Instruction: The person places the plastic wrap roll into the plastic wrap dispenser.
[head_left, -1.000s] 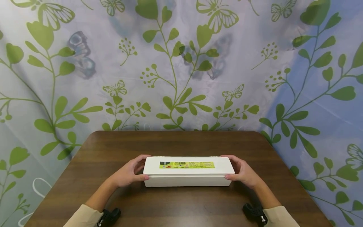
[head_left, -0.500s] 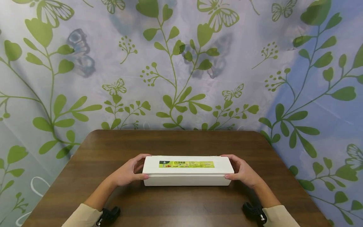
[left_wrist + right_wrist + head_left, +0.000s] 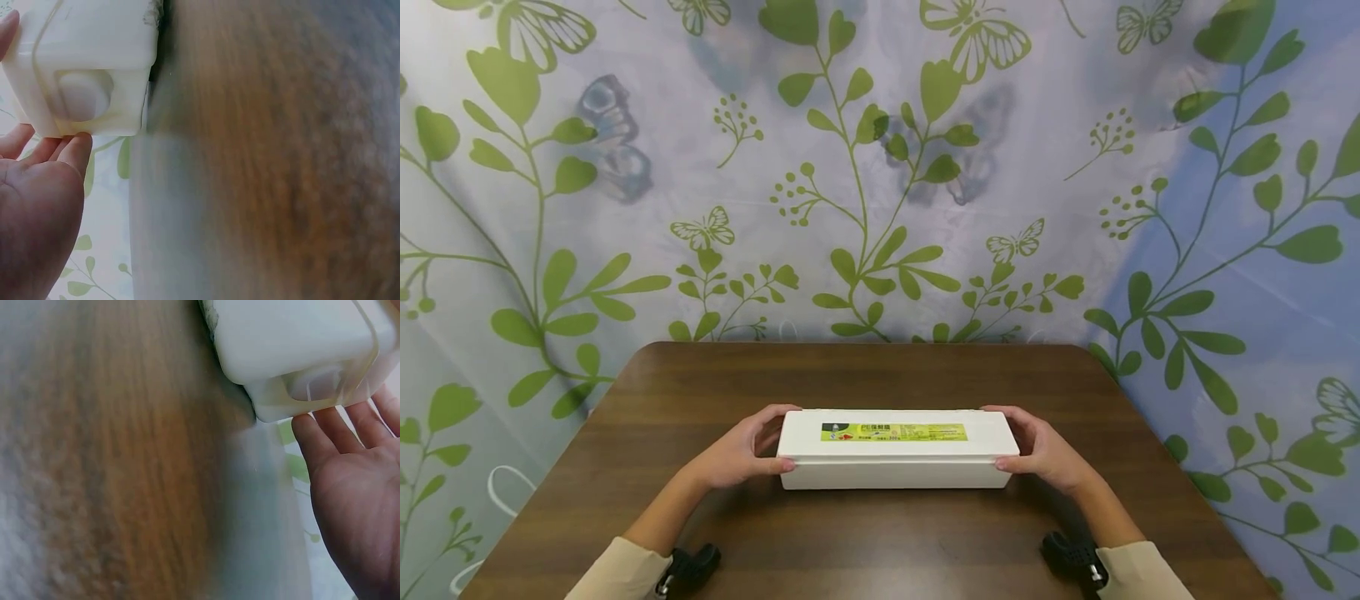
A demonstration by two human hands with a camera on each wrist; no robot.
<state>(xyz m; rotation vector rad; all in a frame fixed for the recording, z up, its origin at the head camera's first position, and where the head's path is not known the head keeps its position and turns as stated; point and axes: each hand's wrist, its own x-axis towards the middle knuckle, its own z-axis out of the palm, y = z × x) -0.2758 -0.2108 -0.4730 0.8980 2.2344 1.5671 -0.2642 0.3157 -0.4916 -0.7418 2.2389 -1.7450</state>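
A long white cling film box (image 3: 895, 477) with a yellow-green label (image 3: 893, 432) on its lid sits crosswise on the brown table, its lid down. My left hand (image 3: 737, 454) grips its left end, thumb at the front edge and fingers round the back. Mirroring that, my right hand (image 3: 1051, 454) holds the right end the same way. In the left wrist view, the box's end (image 3: 134, 94) has a recessed round part, and the left fingers (image 3: 76, 150) touch its far side. The right wrist view has the right fingers (image 3: 312, 437) against the opposite end (image 3: 272, 403).
The wood-grain table (image 3: 880, 375) has rounded far corners. Behind it hangs a curtain (image 3: 880, 167) printed with green leaves and butterflies. Black straps (image 3: 688, 571) circle both wrists below beige sleeves (image 3: 625, 571). A white loop of cord (image 3: 493, 492) shows at the table's left edge.
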